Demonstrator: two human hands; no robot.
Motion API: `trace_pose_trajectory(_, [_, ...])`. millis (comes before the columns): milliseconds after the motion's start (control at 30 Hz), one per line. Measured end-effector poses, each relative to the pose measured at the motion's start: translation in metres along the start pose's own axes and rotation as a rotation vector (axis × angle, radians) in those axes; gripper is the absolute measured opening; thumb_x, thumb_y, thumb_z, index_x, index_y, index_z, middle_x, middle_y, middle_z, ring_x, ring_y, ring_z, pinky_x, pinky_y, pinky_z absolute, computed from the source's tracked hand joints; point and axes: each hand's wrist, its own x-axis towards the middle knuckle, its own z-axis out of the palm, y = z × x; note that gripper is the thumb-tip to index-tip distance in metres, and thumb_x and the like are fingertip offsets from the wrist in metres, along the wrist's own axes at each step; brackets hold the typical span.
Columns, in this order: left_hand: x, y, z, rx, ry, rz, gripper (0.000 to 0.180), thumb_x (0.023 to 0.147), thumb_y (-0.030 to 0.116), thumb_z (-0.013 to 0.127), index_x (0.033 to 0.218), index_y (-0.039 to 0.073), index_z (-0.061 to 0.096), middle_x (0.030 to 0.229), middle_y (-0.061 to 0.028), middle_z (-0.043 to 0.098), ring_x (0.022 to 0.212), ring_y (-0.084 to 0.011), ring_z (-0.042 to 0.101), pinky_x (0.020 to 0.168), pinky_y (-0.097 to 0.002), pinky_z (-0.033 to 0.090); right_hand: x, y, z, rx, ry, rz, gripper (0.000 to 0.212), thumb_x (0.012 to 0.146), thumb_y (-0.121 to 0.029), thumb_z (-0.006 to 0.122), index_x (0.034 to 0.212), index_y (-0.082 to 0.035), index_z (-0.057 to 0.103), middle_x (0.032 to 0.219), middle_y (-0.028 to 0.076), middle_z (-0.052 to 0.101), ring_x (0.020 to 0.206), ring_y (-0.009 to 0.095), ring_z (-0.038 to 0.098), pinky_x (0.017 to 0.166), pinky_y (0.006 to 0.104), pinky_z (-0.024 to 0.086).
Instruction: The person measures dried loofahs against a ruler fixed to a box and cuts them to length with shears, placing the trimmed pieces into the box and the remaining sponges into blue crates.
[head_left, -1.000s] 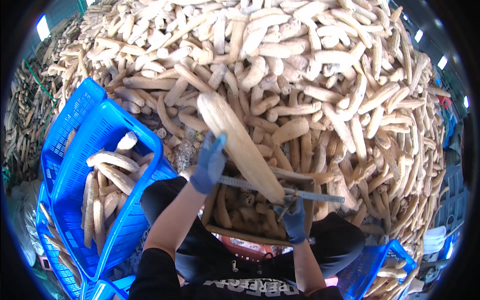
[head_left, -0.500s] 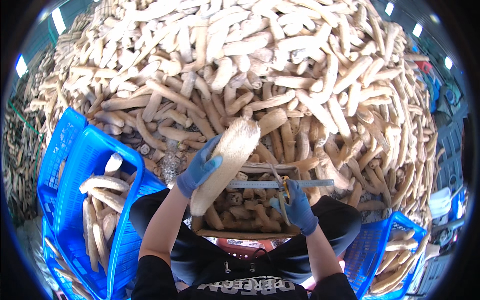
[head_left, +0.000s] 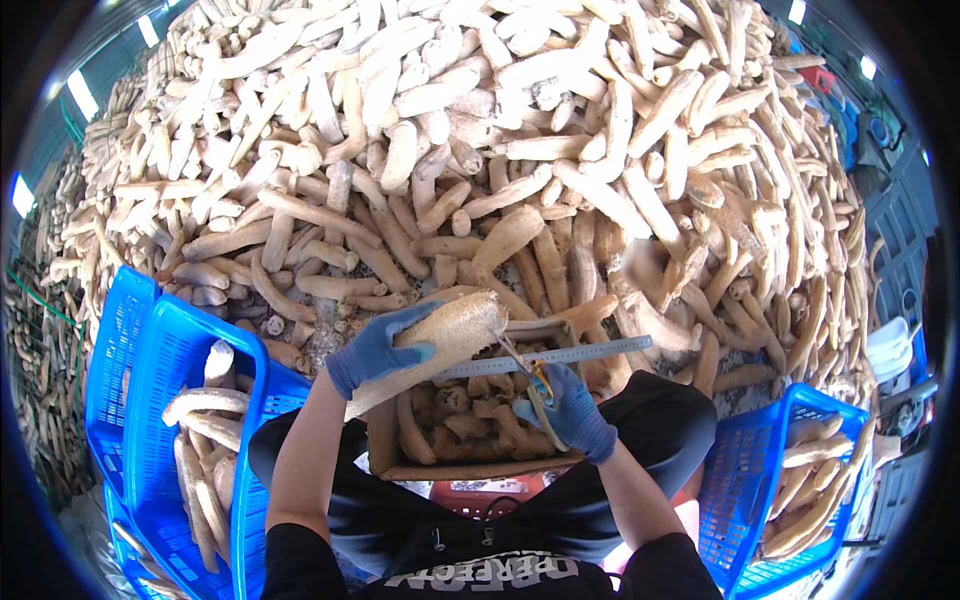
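Head view: change since a second ago
Left hand (head_left: 375, 350): grips pale dried loofah gourd (head_left: 440, 345), now lowered onto cardboard box (head_left: 470, 465).
Right hand (head_left: 570, 410): holds yellow-handled scissors (head_left: 535, 380) at loofah's end, beside the box's metal ruler (head_left: 560, 357).

No labels, signs or screens – only an open brown cardboard box (head_left: 470, 465) on the lap

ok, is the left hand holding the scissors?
No, the left hand grips a dried loofah; the scissors are in the right hand.
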Motion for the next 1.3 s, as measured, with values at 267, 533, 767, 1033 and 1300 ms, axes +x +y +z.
trace_pose_trajectory(267, [0.007,-0.014,-0.004,0.154,-0.043,0.039,0.068,0.080,0.027,0.068,0.137,0.005,0.039,0.123,-0.0114,0.054,0.111,-0.0130,0.048,0.098,-0.0282,0.037,-0.008,-0.022,0.005,0.073,0.058,0.173,0.043,0.072,-0.036,0.075,0.083,0.000,0.054,0.079,0.020,0.057,0.072,0.037,0.057,0.062,0.0399,0.046])
trace_pose_trajectory(533, [0.017,0.004,0.003,0.028,-0.113,-0.008,0.068,0.079,0.024,0.070,0.137,0.004,0.039,0.123,-0.0097,0.053,0.108,-0.0128,0.049,0.096,-0.0278,0.038,-0.015,-0.026,0.011,0.118,0.027,0.288,0.042,0.072,-0.036,0.076,0.078,0.000,0.054,0.071,0.019,0.057,0.067,0.036,0.058,0.059,0.0403,0.044])
trace_pose_trajectory(767, [0.023,-0.002,-0.001,-0.058,-0.138,-0.057,0.073,0.078,0.026,0.072,0.138,0.005,0.037,0.121,-0.0085,0.055,0.108,-0.0126,0.049,0.096,-0.0284,0.039,-0.008,-0.017,0.011,0.056,0.057,0.087,0.054,0.072,-0.039,0.075,0.098,0.002,0.052,0.090,0.021,0.056,0.084,0.037,0.057,0.071,0.0413,0.046])
trace_pose_trajectory(1033, [0.029,0.017,0.028,0.687,0.043,0.176,0.070,0.073,0.039,0.072,0.131,0.009,0.045,0.116,-0.0169,0.057,0.107,-0.0305,0.056,0.090,-0.0374,0.046,-0.015,-0.007,0.031,0.155,0.120,0.143,0.057,0.072,-0.042,0.074,0.100,0.003,0.052,0.093,0.021,0.056,0.086,0.036,0.057,0.075,0.0405,0.047])
trace_pose_trajectory(1300, [0.023,0.017,0.036,0.829,0.107,0.174,0.076,0.068,0.032,0.078,0.132,0.008,0.045,0.107,-0.0168,0.058,0.099,-0.0320,0.057,0.088,-0.0376,0.045,-0.014,-0.030,0.027,0.088,0.106,0.332,0.042,0.072,-0.035,0.076,0.086,0.000,0.056,0.071,0.015,0.058,0.062,0.031,0.059,0.057,0.0363,0.047])
